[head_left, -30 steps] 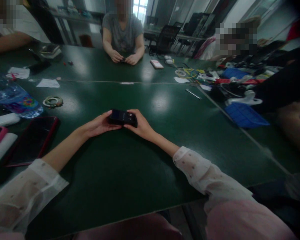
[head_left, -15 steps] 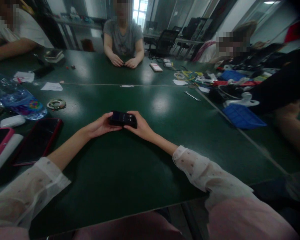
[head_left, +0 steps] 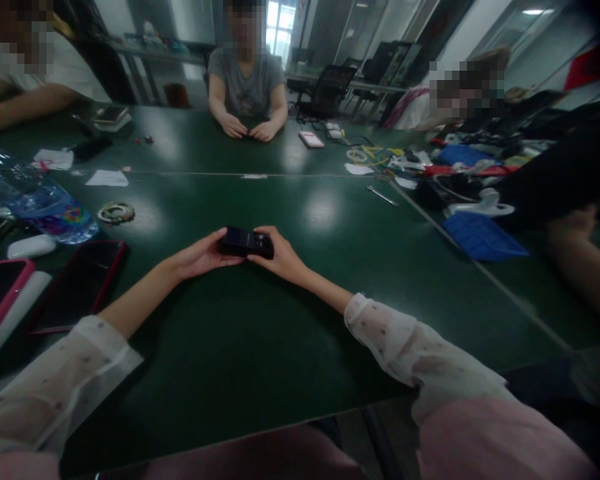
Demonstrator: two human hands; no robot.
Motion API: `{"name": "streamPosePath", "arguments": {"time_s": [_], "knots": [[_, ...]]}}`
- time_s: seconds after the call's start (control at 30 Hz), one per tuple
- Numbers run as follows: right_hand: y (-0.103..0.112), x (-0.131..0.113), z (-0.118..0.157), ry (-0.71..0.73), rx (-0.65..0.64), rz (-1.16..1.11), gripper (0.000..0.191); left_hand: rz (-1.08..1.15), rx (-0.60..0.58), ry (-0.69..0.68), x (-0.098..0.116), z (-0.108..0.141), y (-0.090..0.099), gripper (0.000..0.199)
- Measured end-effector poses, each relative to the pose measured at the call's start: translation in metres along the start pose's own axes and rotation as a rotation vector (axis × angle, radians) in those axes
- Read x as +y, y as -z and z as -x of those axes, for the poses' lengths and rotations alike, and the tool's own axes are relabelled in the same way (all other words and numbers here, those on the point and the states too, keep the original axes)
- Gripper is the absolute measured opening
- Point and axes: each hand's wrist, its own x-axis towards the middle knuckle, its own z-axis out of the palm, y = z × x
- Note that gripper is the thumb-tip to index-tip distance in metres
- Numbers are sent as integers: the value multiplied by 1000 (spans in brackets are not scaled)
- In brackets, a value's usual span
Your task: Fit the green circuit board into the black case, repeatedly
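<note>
Toward half past ten from the wearer, a flat, red-edged, dark-screened phone [head_left: 87, 277] is lying on the dark green surface [head_left: 220, 347]. At twelve o'clock, the bare left hand [head_left: 203, 256] is holding the left end of a black rectangular device [head_left: 240, 242], the bare right hand [head_left: 281, 259] gripping its right end. A blue plastic basket [head_left: 483, 238] is sitting toward half past one

Your sleeves [head_left: 395, 333] are white, dark-dotted; your device [head_left: 245, 243] is black, the table [head_left: 220, 367] green, the bin [head_left: 483, 238] at frame right blue.
</note>
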Motion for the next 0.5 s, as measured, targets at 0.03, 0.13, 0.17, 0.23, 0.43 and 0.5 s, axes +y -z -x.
{"name": "streamPosePath", "arguments": {"time_s": [0.03, 0.13, 0.17, 0.23, 0.43, 0.5], "knots": [[0, 0, 0, 5, 0, 0, 54, -3, -13, 0, -1, 0, 2, 60], [0, -1, 1, 13, -7, -7, 55, -8, -37, -5, -2, 0, 6, 60], [0, -1, 1, 11, -7, -9, 55, -5, -41, -7, -2, 0, 6, 60], [0, -1, 1, 7, -2, -13, 55, 3, -48, -9, -3, 0, 7, 59], [3, -3, 1, -12, -21, -17, 55, 34, -30, 6, -3, 0, 6, 53], [3, -4, 1, -23, -32, -25, 55, 44, -21, 6, -3, 1, 4, 52]]}}
